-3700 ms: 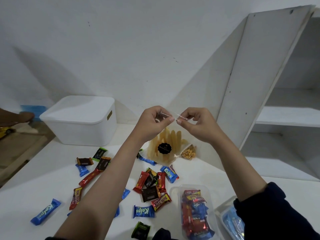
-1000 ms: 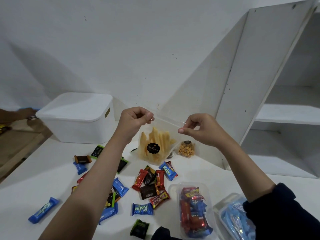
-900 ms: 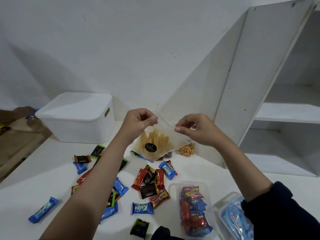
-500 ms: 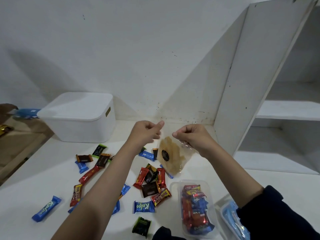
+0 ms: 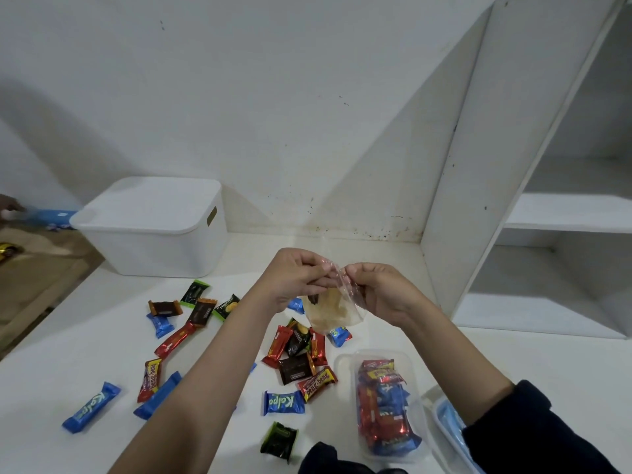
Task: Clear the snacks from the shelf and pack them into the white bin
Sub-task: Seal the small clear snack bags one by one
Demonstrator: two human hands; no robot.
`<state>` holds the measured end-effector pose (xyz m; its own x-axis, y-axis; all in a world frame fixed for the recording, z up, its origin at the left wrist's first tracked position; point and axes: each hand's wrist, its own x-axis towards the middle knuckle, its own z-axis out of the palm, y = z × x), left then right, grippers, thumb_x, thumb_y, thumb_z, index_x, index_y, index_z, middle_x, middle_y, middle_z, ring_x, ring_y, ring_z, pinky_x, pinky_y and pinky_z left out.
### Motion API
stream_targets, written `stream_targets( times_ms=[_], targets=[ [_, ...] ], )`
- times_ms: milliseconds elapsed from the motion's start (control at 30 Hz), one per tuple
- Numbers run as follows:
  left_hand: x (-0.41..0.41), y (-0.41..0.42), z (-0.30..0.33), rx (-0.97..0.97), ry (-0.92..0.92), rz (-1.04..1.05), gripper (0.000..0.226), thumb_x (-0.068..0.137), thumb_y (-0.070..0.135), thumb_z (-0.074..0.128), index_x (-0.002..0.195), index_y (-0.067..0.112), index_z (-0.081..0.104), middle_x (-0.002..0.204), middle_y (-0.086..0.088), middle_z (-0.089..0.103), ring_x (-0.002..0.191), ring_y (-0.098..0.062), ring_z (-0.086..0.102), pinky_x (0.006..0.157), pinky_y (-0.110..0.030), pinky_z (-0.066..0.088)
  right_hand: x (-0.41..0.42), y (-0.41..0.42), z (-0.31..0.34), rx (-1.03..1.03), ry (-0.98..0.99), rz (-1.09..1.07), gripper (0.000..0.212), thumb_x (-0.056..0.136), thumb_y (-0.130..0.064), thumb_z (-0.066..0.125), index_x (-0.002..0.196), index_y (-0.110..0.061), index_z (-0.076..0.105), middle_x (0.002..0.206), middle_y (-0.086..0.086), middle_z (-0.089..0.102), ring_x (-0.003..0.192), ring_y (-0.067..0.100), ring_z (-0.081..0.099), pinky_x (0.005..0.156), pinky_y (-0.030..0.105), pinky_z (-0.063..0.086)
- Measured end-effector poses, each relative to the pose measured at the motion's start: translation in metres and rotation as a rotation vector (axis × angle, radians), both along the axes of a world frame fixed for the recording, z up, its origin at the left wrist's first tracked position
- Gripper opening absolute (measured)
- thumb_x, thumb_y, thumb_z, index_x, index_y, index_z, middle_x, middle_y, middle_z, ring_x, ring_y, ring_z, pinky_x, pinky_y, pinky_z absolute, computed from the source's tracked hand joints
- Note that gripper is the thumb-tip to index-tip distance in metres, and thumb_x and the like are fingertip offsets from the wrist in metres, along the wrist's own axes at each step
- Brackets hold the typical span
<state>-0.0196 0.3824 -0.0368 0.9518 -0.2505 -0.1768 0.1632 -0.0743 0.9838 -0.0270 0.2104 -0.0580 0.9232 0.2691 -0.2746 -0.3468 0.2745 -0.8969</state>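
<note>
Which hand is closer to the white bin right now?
Left. The left hand is beside the white bin, pinching the clear snack bag; the right hand grips the bag's other side, farther from the bin.

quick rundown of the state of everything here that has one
white bin: lid on
clear snack bag: held up, pinched at its top
left hand: pinches bag
right hand: pinches bag
clear tub: open, holds bars
loose bars: scattered on the surface
</note>
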Motion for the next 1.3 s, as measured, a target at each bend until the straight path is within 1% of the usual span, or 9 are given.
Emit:
stream_targets(
  times_ms=[167, 267, 400, 533, 700, 800, 967, 1100, 1300],
  targets=[
    [-0.005, 0.001, 0.001, -0.049, -0.003, 0.017, 0.009, 0.089, 0.000, 0.059, 0.088, 0.001, 0.067, 0.067, -0.005, 0.074, 0.066, -0.012, 0.072, 0.063, -0.021, 0.059, -0.005, 0.004, -0.006, 0.197, 0.083, 0.028, 0.025, 0.096, -0.009, 0.044, 0.085, -0.001, 0.065, 0.076, 0.008, 0.067, 0.066, 0.016, 0.063, 0.066, 0.026, 0.054],
    [-0.009, 0.002, -0.002, -0.069, 0.032, 0.057, 0.009, 0.089, 0.000, 0.058, 0.090, -0.003, 0.067, 0.070, -0.008, 0.074, 0.066, -0.015, 0.073, 0.061, -0.023, 0.059, -0.010, 0.007, -0.011, -0.009, -0.066, -0.058, 0.024, 0.093, -0.023, 0.054, 0.093, -0.003, 0.067, 0.080, 0.007, 0.066, 0.077, 0.020, 0.060, 0.074, 0.030, 0.051],
    [-0.007, 0.007, -0.002, -0.168, 0.106, 0.209, 0.009, 0.089, -0.004, 0.056, 0.088, -0.006, 0.064, 0.075, -0.015, 0.071, 0.066, -0.019, 0.073, 0.063, -0.026, 0.060, -0.031, 0.002, -0.027, -0.360, -0.447, -0.194, 0.080, 0.060, -0.081, 0.058, 0.120, -0.027, 0.057, 0.110, -0.010, 0.062, 0.099, 0.003, 0.060, 0.086, 0.020, 0.050],
    [-0.004, 0.010, 0.003, -0.262, 0.143, 0.240, 0.010, 0.090, -0.005, 0.053, 0.086, -0.006, 0.062, 0.069, -0.013, 0.073, 0.066, -0.018, 0.073, 0.058, -0.024, 0.059, -0.042, 0.009, -0.066, -0.720, -0.500, -0.077, 0.107, 0.053, -0.056, 0.084, 0.142, -0.037, 0.026, 0.143, -0.016, 0.031, 0.125, 0.003, 0.037, 0.099, 0.020, 0.033],
    [-0.003, 0.010, 0.000, -0.335, 0.185, 0.207, 0.014, 0.094, 0.005, 0.052, 0.094, -0.005, 0.063, 0.085, -0.015, 0.073, 0.076, -0.017, 0.073, 0.066, -0.025, 0.059, -0.035, 0.035, -0.088, -0.541, -0.399, -0.286, 0.039, 0.074, -0.032, 0.079, 0.105, -0.032, 0.056, 0.103, -0.010, 0.064, 0.098, 0.013, 0.061, 0.083, 0.033, 0.053],
    [0.000, 0.018, -0.013, -0.178, 0.141, 0.308, 0.021, 0.092, 0.023, 0.059, 0.098, 0.004, 0.066, 0.095, -0.009, 0.073, 0.081, -0.016, 0.071, 0.075, -0.027, 0.058, -0.026, 0.041, -0.096, -0.420, -0.313, -0.314, 0.021, 0.077, -0.028, 0.077, 0.092, -0.027, 0.061, 0.092, -0.002, 0.068, 0.090, 0.020, 0.065, 0.072, 0.030, 0.053],
    [0.005, 0.050, -0.060, 0.280, 0.103, 0.333, 0.057, 0.081, 0.033, 0.072, 0.130, 0.017, 0.049, 0.115, 0.003, 0.056, 0.107, -0.015, 0.054, 0.086, -0.028, 0.041, -0.007, 0.047, -0.105, -0.260, -0.107, -0.299, 0.038, 0.084, -0.026, 0.070, 0.116, -0.016, 0.052, 0.104, 0.005, 0.070, 0.090, 0.016, 0.070, 0.066, 0.025, 0.055],
    [0.014, 0.072, -0.093, 0.247, 0.300, 0.081, 0.048, 0.081, 0.023, 0.073, 0.123, 0.013, 0.052, 0.105, -0.002, 0.065, 0.095, -0.015, 0.063, 0.078, -0.030, 0.050, 0.020, 0.067, -0.114, -0.303, -0.006, -0.319, 0.039, 0.086, -0.034, 0.066, 0.116, -0.018, 0.049, 0.106, 0.006, 0.067, 0.090, 0.020, 0.068, 0.075, 0.037, 0.058],
    [0.068, 0.102, -0.121, 0.083, 0.336, 0.392, 0.040, 0.078, 0.023, 0.076, 0.112, 0.010, 0.059, 0.093, -0.006, 0.070, 0.082, -0.020, 0.067, 0.073, -0.035, 0.056, 0.068, 0.113, -0.122, -0.425, -0.018, -0.342, 0.033, 0.087, -0.032, 0.066, 0.112, -0.015, 0.053, 0.105, -0.005, 0.059, 0.100, 0.014, 0.058, 0.084, 0.028, 0.050]
  ],
)
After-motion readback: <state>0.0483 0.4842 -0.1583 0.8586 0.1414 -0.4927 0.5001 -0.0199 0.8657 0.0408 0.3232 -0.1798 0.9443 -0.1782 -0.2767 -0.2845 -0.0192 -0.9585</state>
